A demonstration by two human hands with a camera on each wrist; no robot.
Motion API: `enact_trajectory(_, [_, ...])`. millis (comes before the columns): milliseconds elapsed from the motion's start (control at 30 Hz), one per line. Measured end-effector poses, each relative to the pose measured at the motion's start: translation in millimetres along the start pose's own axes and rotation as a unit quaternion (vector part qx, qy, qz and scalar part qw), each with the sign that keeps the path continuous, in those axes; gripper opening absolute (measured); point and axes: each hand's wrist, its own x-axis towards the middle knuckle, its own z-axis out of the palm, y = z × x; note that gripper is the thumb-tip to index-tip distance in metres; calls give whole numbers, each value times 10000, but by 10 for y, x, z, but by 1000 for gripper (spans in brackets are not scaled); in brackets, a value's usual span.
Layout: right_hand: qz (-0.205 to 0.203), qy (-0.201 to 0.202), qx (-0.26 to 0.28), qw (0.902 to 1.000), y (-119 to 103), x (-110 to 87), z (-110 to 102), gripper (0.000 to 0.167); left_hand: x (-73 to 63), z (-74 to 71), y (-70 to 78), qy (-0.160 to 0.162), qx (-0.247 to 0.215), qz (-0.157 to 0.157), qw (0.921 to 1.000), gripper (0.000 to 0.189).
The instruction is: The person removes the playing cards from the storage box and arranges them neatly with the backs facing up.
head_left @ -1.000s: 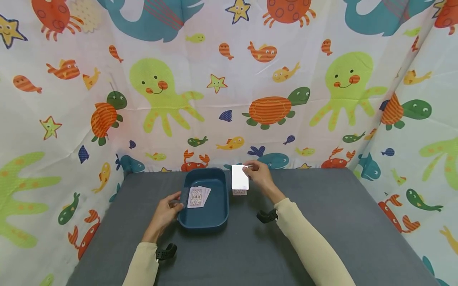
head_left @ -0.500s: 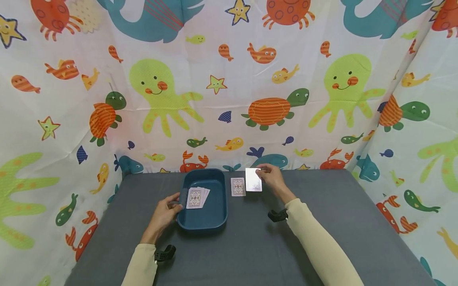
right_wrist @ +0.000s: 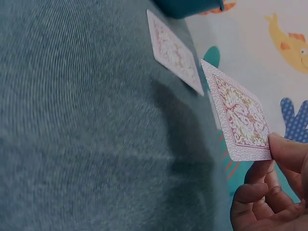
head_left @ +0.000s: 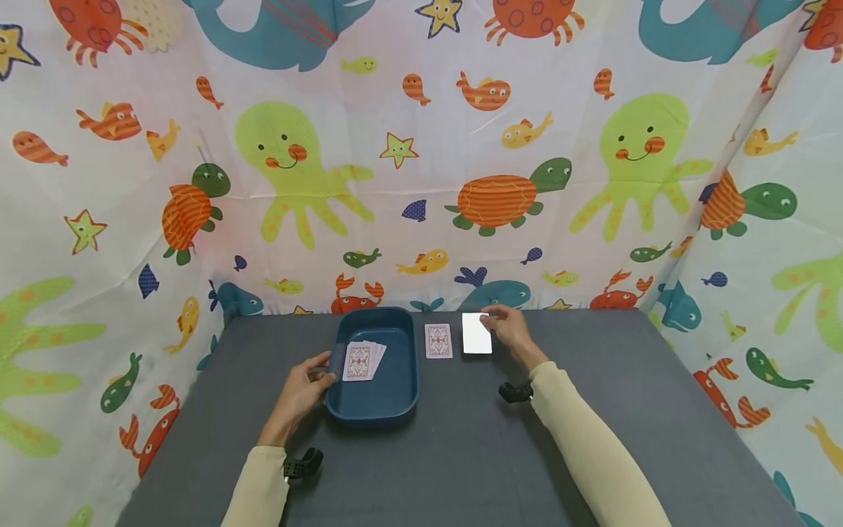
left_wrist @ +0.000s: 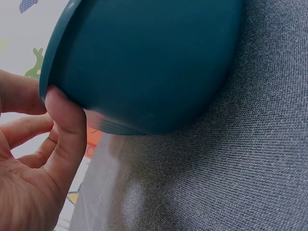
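My right hand point(head_left: 512, 333) pinches a playing card point(head_left: 477, 334) at its edge, just above the table; in the head view the card glares white. The right wrist view shows the red patterned back of this held card point(right_wrist: 240, 115) between thumb and fingers. Another playing card point(head_left: 438, 341) lies back up on the table, between the held one and a blue tray point(head_left: 395, 399). Several fanned playing cards point(head_left: 358, 363) lie inside the tray at its left. My left hand point(head_left: 299, 391) grips the tray's left rim, thumb on one side and fingers on the other point(left_wrist: 65, 120).
A grey cloth covers the table point(head_left: 421, 476). Behind it and at both sides hangs a white curtain point(head_left: 408, 234) printed with sea animals. Black bands point(head_left: 516, 392) are worn on both wrists.
My right hand has carried its card rightward, away from the tray, uncovering the card lying on the table. My left hand and the tray have stayed in place.
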Motion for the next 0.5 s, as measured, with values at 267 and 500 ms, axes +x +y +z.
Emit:
enact_trajectory(267, [194,-21,-163,9997,65,78,20,32,-1,-9,-1,-23,13,1,10000,53])
enact_trajectory(500, [311,-30,-352,9989,99,135,29,32,7,-5,-7,11,2,36,10000,53])
